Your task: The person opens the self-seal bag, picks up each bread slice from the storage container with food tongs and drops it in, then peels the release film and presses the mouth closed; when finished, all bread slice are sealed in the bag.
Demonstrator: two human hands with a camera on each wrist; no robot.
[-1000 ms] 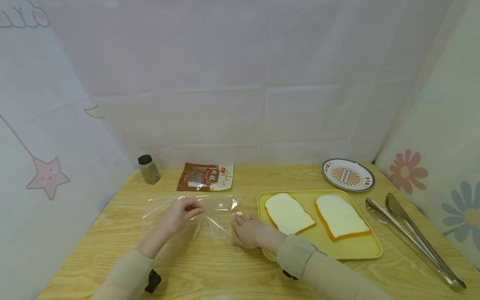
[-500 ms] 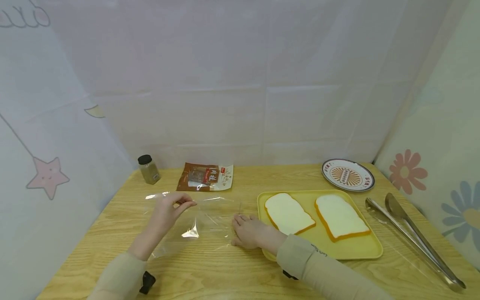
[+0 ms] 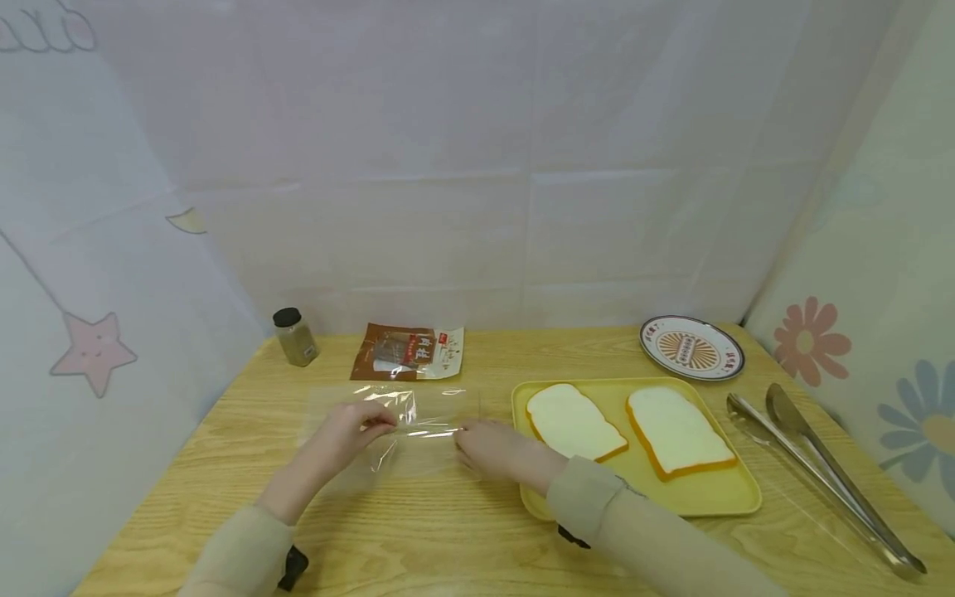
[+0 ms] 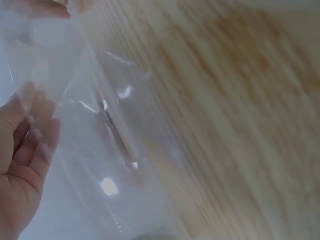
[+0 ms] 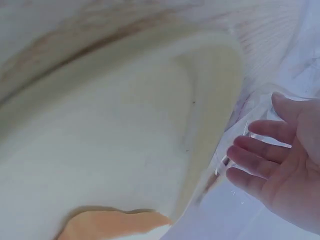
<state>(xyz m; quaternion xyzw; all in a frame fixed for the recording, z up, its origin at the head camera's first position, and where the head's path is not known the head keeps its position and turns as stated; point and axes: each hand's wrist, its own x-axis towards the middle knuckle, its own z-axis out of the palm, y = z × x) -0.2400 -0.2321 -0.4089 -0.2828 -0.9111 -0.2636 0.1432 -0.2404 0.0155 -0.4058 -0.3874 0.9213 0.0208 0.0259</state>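
A clear plastic bag (image 3: 418, 406) lies wrinkled on the table, with bright glints along its folds. My left hand (image 3: 351, 427) pinches it near the middle; the left wrist view shows the bag's film (image 4: 110, 160) spread across those fingers (image 4: 42, 135). At the bag's right part, my right hand (image 3: 488, 448) holds it by the fingertips, and a tight crease runs between both hands. In the right wrist view, the fingers (image 5: 257, 155) are bent beside the film, close to the tray's corner.
Two white bread slices (image 3: 574, 423) with orange crusts lie on a yellow tray (image 3: 694, 502) beside my right forearm. Metal tongs (image 3: 828, 473) and a patterned plate (image 3: 692, 348) are farther right. A brown spice packet (image 3: 406, 352) and a black-lidded jar (image 3: 296, 337) stand behind the bag.
My left hand moved left, then slightly back right, and the bag's film shifted with it. My right hand went from lying flat with its thumb apart to curled fingers at the bag.
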